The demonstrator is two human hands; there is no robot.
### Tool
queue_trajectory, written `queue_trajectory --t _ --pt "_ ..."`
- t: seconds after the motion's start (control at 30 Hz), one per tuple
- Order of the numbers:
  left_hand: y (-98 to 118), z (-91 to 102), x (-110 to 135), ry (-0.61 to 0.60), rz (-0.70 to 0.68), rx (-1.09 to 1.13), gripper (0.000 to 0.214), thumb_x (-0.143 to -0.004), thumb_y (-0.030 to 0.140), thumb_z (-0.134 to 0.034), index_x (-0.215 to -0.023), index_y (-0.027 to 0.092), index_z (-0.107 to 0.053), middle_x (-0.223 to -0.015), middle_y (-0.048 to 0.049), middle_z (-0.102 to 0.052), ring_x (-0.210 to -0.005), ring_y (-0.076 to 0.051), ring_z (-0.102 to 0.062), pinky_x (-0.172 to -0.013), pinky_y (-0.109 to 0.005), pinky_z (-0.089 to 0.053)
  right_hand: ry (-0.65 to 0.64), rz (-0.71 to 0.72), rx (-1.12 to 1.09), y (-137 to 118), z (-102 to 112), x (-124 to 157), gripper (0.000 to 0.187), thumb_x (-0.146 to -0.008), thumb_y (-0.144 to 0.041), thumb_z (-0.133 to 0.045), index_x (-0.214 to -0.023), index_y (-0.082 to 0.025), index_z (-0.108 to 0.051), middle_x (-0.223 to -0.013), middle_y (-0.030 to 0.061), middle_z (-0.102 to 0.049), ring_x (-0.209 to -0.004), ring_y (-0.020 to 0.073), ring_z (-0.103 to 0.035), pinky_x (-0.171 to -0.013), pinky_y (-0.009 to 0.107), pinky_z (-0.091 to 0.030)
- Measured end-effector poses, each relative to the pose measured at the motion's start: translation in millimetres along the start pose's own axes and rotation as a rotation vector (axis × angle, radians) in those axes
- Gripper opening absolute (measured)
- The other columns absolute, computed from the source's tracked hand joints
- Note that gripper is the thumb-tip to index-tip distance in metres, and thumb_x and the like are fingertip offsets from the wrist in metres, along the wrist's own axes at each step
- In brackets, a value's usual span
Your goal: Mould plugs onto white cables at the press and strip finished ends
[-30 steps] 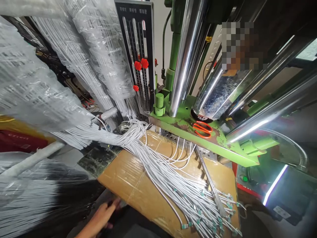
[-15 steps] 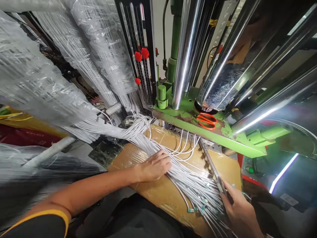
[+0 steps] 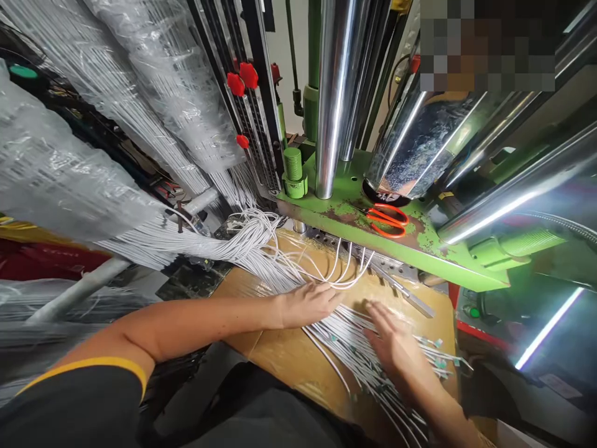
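A thick bundle of thin white cables [image 3: 268, 267] runs across the brown work surface [image 3: 284, 348], and small green-tipped ends fan out at its right. My left hand [image 3: 314, 305] lies over the bundle, fingers bent and closed on some cables; its fingertips are partly hidden. My right hand [image 3: 394, 342] hovers at the fanned end with fingers stretched out and thumb apart, holding nothing. Beyond it, a narrow metal bar [image 3: 410, 295] with small fittings rests by the machine's edge. Several single cables loop from the bundle to the slot beneath the green press plate [image 3: 326, 214].
Orange-handled scissors [image 3: 389, 218] lie on the green plate, among upright chrome columns [image 3: 333, 106]. Plastic-wrapped cable bundles [image 3: 69, 168] hang at the left over a grey pipe [image 3: 84, 292]. A bright light strip [image 3: 549, 328] stands at the right.
My right hand has let go of the metal bar, which now lies nearer the machine, and has moved left over the cables. My left hand has shifted slightly right. The view has turned a little.
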State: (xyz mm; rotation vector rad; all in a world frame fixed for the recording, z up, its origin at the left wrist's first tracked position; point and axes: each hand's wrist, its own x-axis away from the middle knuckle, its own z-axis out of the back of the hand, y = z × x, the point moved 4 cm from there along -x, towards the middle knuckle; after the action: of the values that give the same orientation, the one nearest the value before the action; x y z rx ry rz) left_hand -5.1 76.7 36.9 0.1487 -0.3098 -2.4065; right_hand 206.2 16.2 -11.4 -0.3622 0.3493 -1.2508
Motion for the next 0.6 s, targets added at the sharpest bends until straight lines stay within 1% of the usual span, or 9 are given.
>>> queue_trajectory --t 0.07,0.1,0.17,0.23,0.3,0.4,0.43,0.5,0.6 --pt "-3.8 3.0 -2.8 -0.142 -0.069 -0.052 0.022 -0.09 0.009 -0.053 -0.101 0.016 -0.071 -0.093 -0.0101 -0.073 -0.092 -0.023 -0.067 -0.083 -0.031 -0.051 -0.095 -0.015 -0.058 -21.8 -6.9 -0.4 0.047 -0.09 -0.032 -0.053 -0.133 -0.015 -0.063 -0.132 0.015 -0.066 -0.124 0.0357 -0.057 -0.106 0.056 -0.044" --pt "-6.4 5.7 -6.0 -0.212 -0.092 -0.012 0.016 -0.086 0.011 -0.058 -0.094 0.015 -0.072 -0.089 -0.0092 -0.072 -0.088 -0.023 -0.066 -0.083 -0.031 -0.05 -0.141 -0.04 -0.094 -28.4 -5.1 -2.7 0.048 -0.088 -0.031 -0.055 -0.133 -0.016 -0.063 -0.129 0.0156 -0.068 -0.119 0.0371 -0.06 -0.102 0.058 -0.046" --pt "-13.3 13.8 -13.7 -0.312 -0.102 0.19 0.009 -0.077 0.014 -0.068 -0.084 0.016 -0.072 -0.081 -0.0043 -0.071 -0.078 -0.019 -0.063 -0.078 -0.028 -0.048 -0.245 -0.078 -0.196 -35.7 6.9 -11.1 0.051 -0.086 -0.034 -0.062 -0.135 -0.019 -0.062 -0.125 0.0154 -0.07 -0.112 0.0364 -0.064 -0.098 0.057 -0.049" --pt "-23.6 21.3 -19.3 -0.369 -0.036 0.462 0.011 -0.074 0.018 -0.07 -0.084 0.016 -0.071 -0.075 0.0001 -0.067 -0.069 -0.014 -0.058 -0.068 -0.024 -0.044 -0.34 -0.078 -0.323 -39.5 24.1 -21.6 0.051 -0.086 -0.042 -0.065 -0.133 -0.023 -0.063 -0.125 0.0108 -0.071 -0.111 0.0311 -0.066 -0.097 0.047 -0.052" --pt "-35.0 23.3 -21.1 -0.414 0.061 0.71 0.016 -0.077 0.026 -0.069 -0.087 0.014 -0.071 -0.074 0.001 -0.064 -0.066 -0.011 -0.054 -0.061 -0.021 -0.04 -0.396 -0.104 -0.487 -41.0 39.1 -31.0 0.041 -0.09 -0.048 -0.061 -0.122 -0.024 -0.069 -0.118 0.0066 -0.074 -0.105 0.0261 -0.069 -0.091 0.036 -0.055" --pt "-46.6 15.8 -20.0 -0.491 0.135 0.944 0.023 -0.082 0.034 -0.067 -0.088 0.012 -0.072 -0.073 0.0 -0.063 -0.063 -0.01 -0.05 -0.059 -0.021 -0.037 -0.464 -0.193 -0.698 -42.2 47.3 -38.8 0.037 -0.094 -0.051 -0.051 -0.096 -0.02 -0.072 -0.088 0.0061 -0.075 -0.082 0.0232 -0.069 -0.074 0.033 -0.053" --pt "-48.8 12.4 -20.1 -0.504 0.141 0.984 0.024 -0.083 0.034 -0.066 -0.087 0.011 -0.072 -0.073 -0.0008 -0.064 -0.062 -0.01 -0.05 -0.058 -0.021 -0.036 -0.478 -0.209 -0.72 -43.1 47.2 -40.1 0.038 -0.094 -0.052 -0.049 -0.091 -0.02 -0.07 -0.081 0.0052 -0.072 -0.077 0.0222 -0.067 -0.071 0.033 -0.052" --pt "-50.9 6.4 -21.2 -0.522 0.144 1.032 0.024 -0.086 0.033 -0.062 -0.087 0.011 -0.072 -0.073 -0.0025 -0.066 -0.061 -0.01 -0.049 -0.057 -0.021 -0.036 -0.476 -0.214 -0.675 -44.7 45.7 -42.2 0.038 -0.094 -0.054 -0.048 -0.088 -0.022 -0.067 -0.077 0.0032 -0.069 -0.073 0.0205 -0.063 -0.067 0.033 -0.05" --pt "-50.0 3.5 -23.5 -0.536 0.135 1.047 0.025 -0.088 0.034 -0.061 -0.084 0.012 -0.07 -0.071 -0.002 -0.065 -0.058 -0.009 -0.047 -0.055 -0.021 -0.034 -0.422 -0.212 -0.561 -47.8 42.9 -44.8 0.032 -0.09 -0.053 -0.054 -0.092 -0.024 -0.067 -0.084 0.0027 -0.069 -0.078 0.0216 -0.062 -0.072 0.035 -0.048"
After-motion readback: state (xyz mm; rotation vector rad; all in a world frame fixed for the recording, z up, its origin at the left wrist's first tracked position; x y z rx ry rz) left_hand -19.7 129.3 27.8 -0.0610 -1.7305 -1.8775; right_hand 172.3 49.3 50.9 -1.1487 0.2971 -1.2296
